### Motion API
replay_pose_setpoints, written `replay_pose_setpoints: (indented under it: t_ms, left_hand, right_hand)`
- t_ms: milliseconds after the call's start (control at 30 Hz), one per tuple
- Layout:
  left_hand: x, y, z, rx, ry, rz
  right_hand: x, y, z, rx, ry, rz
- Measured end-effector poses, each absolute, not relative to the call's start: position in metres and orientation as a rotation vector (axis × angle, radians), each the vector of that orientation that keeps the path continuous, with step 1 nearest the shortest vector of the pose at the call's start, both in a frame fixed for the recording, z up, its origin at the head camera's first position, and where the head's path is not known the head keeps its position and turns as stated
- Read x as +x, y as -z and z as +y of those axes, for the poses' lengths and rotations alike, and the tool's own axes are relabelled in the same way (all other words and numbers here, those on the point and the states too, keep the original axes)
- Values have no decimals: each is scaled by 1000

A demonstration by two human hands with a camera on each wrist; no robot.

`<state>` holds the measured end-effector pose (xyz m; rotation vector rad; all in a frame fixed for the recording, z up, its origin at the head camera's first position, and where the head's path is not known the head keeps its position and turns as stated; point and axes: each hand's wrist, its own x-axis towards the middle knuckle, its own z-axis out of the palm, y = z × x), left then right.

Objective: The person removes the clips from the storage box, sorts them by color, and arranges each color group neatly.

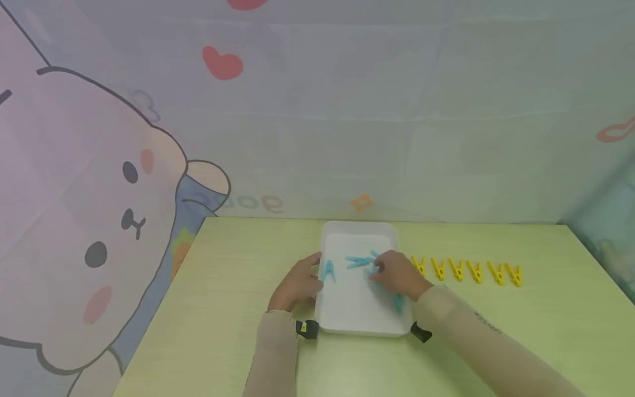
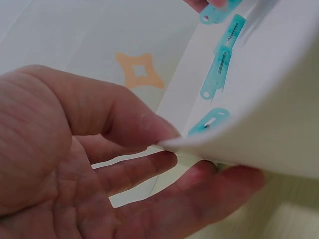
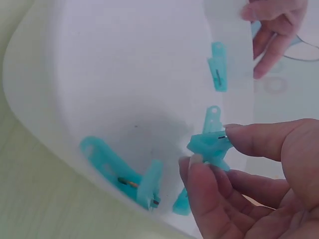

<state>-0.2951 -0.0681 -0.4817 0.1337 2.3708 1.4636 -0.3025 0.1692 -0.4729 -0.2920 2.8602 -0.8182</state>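
Right wrist | blue clip (image 3: 209, 145) pinched at tip of right grip (image 3: 249, 189), over white tray (image 3: 134, 59) | left grip (image 1: 297, 284) clamped on tray

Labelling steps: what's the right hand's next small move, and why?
Probably lift the held turquoise clothespin clear of its neighbours: the right hand pinches it, other turquoise clothespins lie close by in the white tray, and the left hand grips the tray.
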Motion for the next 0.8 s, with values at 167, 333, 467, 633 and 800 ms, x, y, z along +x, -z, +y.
replay_pose_setpoints:
  t_ms: [167, 333, 467, 633, 800]
  left_hand:
    - [-296, 483, -68, 141, -1449, 2393]
    - [-297, 484, -68, 143, -1449, 2390]
    - [-298, 484, -68, 150, -1465, 2374]
    - [-300, 485, -69, 130, -1518, 2316]
    - [-300, 486, -69, 124, -1545, 2291]
  right_hand:
    - [-300, 467, 181, -131, 1102, 2674]
    - [-298, 465, 192, -58, 1298, 2550]
    - [-300, 466, 201, -45, 1388, 2489]
    - [-300, 463, 211, 15, 1456, 2426]
    - [-297, 457, 222, 30, 1485, 2407]
